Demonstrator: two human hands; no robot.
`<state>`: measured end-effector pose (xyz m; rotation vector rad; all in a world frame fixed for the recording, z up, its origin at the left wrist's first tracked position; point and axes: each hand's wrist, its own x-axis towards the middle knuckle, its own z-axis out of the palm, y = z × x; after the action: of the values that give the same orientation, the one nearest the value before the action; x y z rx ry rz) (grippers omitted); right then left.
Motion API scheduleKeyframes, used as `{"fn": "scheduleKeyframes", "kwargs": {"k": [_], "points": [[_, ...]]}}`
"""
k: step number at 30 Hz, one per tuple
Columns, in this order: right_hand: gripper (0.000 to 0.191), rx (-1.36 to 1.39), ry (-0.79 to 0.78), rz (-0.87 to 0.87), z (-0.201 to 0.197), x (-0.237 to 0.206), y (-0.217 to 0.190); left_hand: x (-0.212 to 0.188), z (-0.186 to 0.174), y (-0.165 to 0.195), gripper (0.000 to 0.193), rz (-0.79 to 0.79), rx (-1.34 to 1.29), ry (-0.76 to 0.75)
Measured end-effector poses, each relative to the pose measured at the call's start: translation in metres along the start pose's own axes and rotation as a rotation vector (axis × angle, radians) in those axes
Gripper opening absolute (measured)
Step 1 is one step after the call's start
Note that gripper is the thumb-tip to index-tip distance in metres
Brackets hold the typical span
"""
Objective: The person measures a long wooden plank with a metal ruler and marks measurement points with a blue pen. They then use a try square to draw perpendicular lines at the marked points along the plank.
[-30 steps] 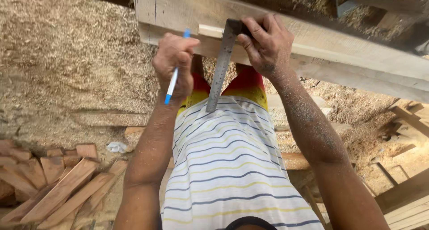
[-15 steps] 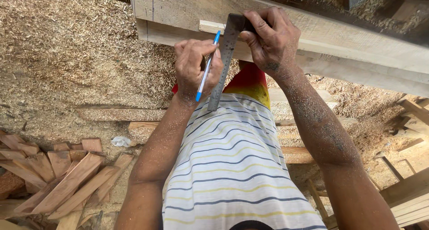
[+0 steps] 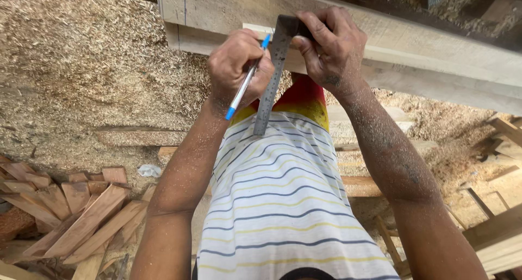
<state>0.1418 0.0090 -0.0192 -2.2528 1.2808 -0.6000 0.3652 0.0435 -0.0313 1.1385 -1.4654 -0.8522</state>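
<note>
The left hand point(image 3: 239, 68) is closed around a blue ballpoint pen point(image 3: 246, 84), its tip raised toward the steel blade of a try square point(image 3: 272, 76). The right hand point(image 3: 331, 48) is clamped on the dark stock of the square, pressing it against the near edge of a pale wooden plank point(image 3: 435, 51).

The plank lies directly ahead of both hands, its long axis running left to right across the view. The blade of the square runs across that axis, back toward the person's striped shirt point(image 3: 283, 204). The pen sits just beside the blade's left edge; whether its tip touches the wood cannot be told. The two hands are close together, separated only by the blade. The left hand is nearer the blade's edge; the right hand is nearer the plank.

Sawdust point(image 3: 81, 68) covers the ground below, and reddish offcuts point(image 3: 70, 209) lie heaped at lower left.
</note>
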Motion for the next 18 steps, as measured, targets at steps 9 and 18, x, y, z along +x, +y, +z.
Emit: {"fn": "scheduleKeyframes", "kwargs": {"k": [9,18], "points": [[0.036,0.091,0.039,0.071,0.0,-0.003,0.0,0.0,0.002,-0.006,0.028,-0.014,0.091,-0.085],[0.036,0.082,0.021,0.095,-0.001,-0.004,0.0,-0.01,0.01,-0.022,0.028,0.054,0.133,-0.101]]}}
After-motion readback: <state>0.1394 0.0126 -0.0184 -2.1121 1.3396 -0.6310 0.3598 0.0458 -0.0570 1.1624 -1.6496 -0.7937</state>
